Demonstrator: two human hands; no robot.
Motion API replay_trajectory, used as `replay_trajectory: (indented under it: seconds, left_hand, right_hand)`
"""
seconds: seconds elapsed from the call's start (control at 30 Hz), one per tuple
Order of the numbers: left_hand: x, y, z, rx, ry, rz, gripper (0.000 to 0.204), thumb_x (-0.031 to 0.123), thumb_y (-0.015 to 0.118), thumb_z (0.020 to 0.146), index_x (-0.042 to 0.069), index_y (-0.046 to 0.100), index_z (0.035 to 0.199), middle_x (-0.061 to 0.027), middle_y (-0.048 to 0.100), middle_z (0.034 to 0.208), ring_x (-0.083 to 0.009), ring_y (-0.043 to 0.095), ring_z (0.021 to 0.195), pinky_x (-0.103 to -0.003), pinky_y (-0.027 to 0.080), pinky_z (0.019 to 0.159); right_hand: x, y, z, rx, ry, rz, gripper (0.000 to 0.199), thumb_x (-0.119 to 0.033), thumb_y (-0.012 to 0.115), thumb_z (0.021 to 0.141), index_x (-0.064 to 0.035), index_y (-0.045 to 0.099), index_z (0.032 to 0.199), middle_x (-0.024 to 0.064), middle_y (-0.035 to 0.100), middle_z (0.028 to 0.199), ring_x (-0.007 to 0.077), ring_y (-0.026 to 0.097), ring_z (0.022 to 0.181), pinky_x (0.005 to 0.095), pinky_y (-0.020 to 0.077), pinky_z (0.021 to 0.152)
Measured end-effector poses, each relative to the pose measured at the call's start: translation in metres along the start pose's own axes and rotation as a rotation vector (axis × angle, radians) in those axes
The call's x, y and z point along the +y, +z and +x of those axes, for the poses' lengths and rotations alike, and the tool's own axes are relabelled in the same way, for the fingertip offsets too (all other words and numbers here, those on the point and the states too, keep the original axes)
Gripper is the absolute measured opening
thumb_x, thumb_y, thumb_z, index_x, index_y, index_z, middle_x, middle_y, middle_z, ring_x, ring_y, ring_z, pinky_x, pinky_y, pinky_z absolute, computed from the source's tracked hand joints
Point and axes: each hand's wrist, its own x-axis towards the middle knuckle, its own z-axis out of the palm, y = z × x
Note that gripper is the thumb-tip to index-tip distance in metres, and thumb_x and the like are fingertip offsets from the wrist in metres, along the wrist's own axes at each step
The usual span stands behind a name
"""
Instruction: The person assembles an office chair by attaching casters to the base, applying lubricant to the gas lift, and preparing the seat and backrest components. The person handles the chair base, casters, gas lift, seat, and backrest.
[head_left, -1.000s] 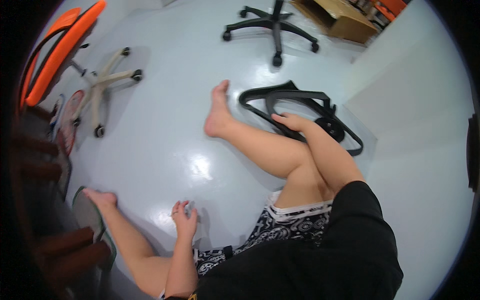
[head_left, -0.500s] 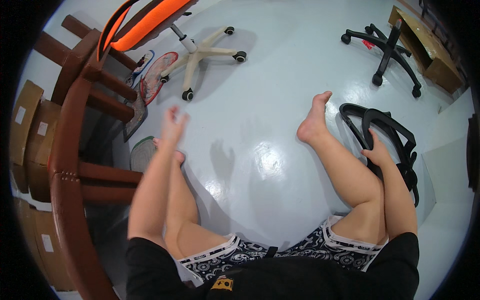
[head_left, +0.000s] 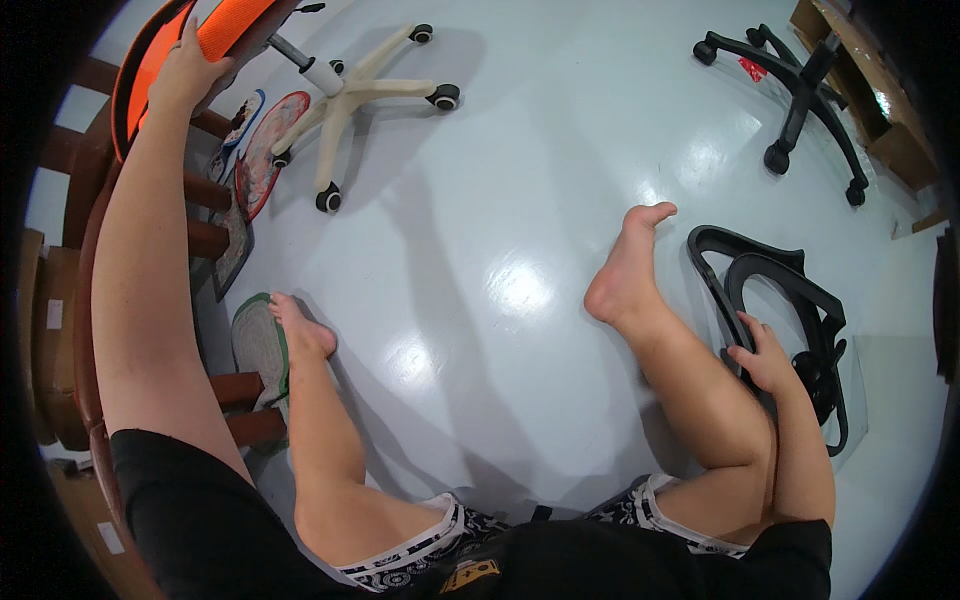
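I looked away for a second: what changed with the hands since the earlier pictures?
The left hand rose from the floor beside the thigh, reached up and left, and now grips the orange chair seat. The right hand stayed resting on the black chair frame on the floor.

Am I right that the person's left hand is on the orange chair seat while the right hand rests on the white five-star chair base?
Not quite. The head view shows the left hand on the orange chair seat, but the right hand rests on the black chair frame lying on the floor, not the white five-star chair base.

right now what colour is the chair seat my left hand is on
Orange, edged in black: the chair seat under the left hand, head view.
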Motion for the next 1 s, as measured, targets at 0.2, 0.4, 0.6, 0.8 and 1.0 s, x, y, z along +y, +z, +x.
replay_trajectory:
  seconds: [0.2, 0.4, 0.6, 0.8, 1.0]
  left_hand:
    - [-0.029, 0.025, -0.005, -0.038, -0.05, 0.086, 0.064, 0.032, 0.058, 0.082, 0.018, 0.03, 0.138, -0.0132, 0.05, 0.127, -0.0319, 0.051, 0.113, -0.046, 0.045, 0.088]
    - [-0.032, 0.034, -0.022, -0.103, -0.266, 0.297, 0.077, 0.037, 0.064, 0.079, 0.021, 0.021, 0.142, -0.0085, 0.04, 0.138, -0.0269, 0.04, 0.125, -0.048, 0.04, 0.094]
    - [-0.024, 0.031, -0.022, -0.194, -0.356, 0.414, 0.05, 0.023, 0.048, 0.089, 0.021, 0.03, 0.136, -0.0087, 0.043, 0.135, -0.0273, 0.045, 0.121, -0.068, 0.034, 0.085]
    - [-0.012, 0.002, -0.024, -0.262, -0.325, 0.368, 0.044, 0.02, 0.047, 0.089, 0.021, 0.034, 0.131, -0.0083, 0.048, 0.13, -0.0273, 0.047, 0.118, -0.069, 0.034, 0.082]
    - [-0.003, -0.017, -0.027, -0.254, -0.288, 0.386, 0.043, 0.021, 0.05, 0.088, 0.02, 0.037, 0.129, -0.0076, 0.048, 0.129, -0.0271, 0.047, 0.118, -0.068, 0.035, 0.083]
  right_hand:
    - [0.003, 0.002, 0.004, 0.017, 0.001, 0.078, 0.065, -0.026, 0.063, 0.073, -0.0119, 0.041, 0.133, 0.02, 0.045, 0.121, 0.0347, 0.046, 0.114, 0.0364, 0.0359, 0.097]
    - [0.002, 0.0, -0.002, 0.031, -0.012, 0.07, 0.063, -0.025, 0.064, 0.072, -0.0109, 0.043, 0.13, 0.0189, 0.045, 0.121, 0.0342, 0.047, 0.112, 0.0368, 0.0374, 0.095]
    - [-0.004, -0.001, -0.002, 0.048, 0.028, 0.053, 0.062, -0.019, 0.064, 0.072, -0.0074, 0.043, 0.129, 0.0195, 0.046, 0.118, 0.034, 0.046, 0.114, 0.0359, 0.0369, 0.096]
    - [0.0, 0.002, -0.002, 0.063, -0.024, 0.069, 0.06, -0.026, 0.063, 0.072, -0.0095, 0.045, 0.127, 0.0206, 0.046, 0.117, 0.035, 0.05, 0.109, 0.0372, 0.0396, 0.093]
    - [0.003, 0.001, -0.003, 0.057, -0.015, 0.059, 0.06, -0.028, 0.063, 0.072, -0.0089, 0.046, 0.126, 0.0208, 0.046, 0.116, 0.0352, 0.05, 0.109, 0.0372, 0.0397, 0.093]
